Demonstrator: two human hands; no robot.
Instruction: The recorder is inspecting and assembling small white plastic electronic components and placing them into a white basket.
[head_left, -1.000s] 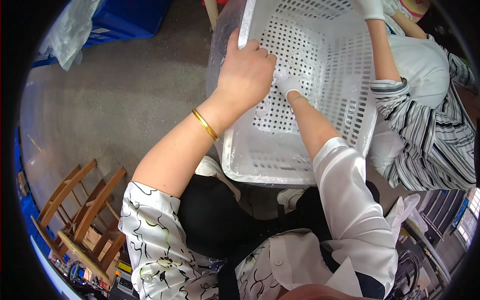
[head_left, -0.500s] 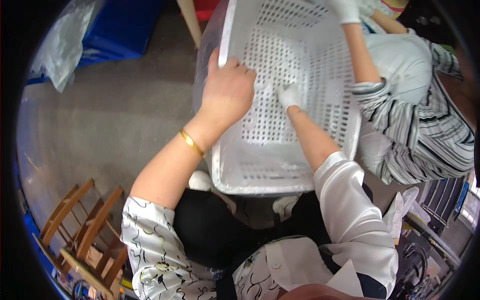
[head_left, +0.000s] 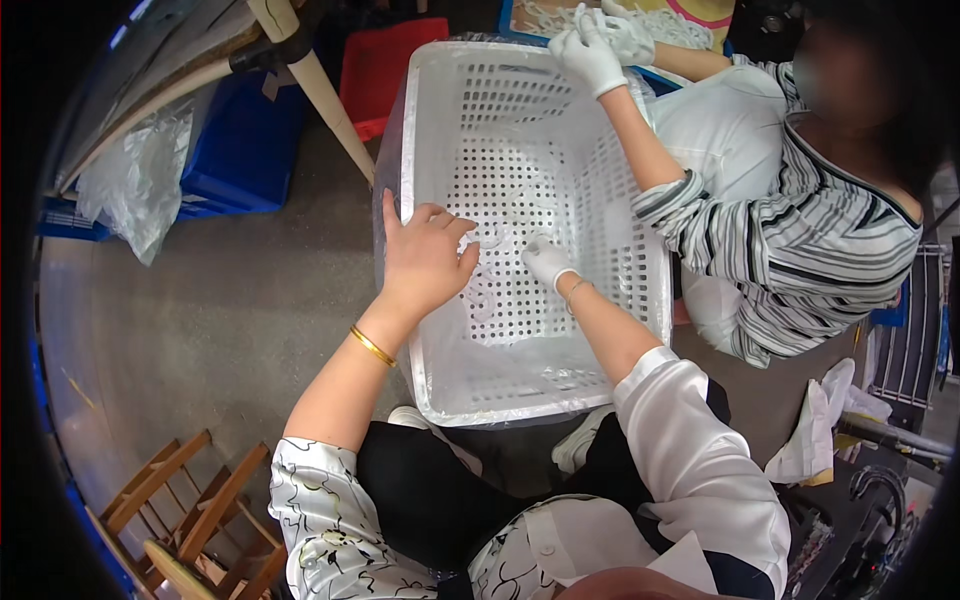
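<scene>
A large white perforated plastic basket [head_left: 540, 405], lined with clear plastic film, stands before me. My left hand [head_left: 428, 255] is bare and lies across its left rim, thumb outside, the other fingers spread and bent inside. A few thin, curved white pieces [head_left: 482, 292] lie on the basket floor below those fingers. Inside the basket, my right hand [head_left: 547, 262] wears a white glove and is low over the perforated floor. Its fingers are curled together; whatever may be in them is hidden.
A co-worker in a striped top sits at the right, gloved hands [head_left: 598, 52] together over the basket's far right corner. Behind them is a blue tray [head_left: 515, 28] of white strips. A red bin [head_left: 385, 70], blue crate [head_left: 240, 150] and table leg stand far left; wooden stools [head_left: 190, 510] near left.
The view has shifted, showing more of the far side. My left fingers have spread from their grip on the rim. Curved white pieces now show on the basket floor. The co-worker's hands have come together.
</scene>
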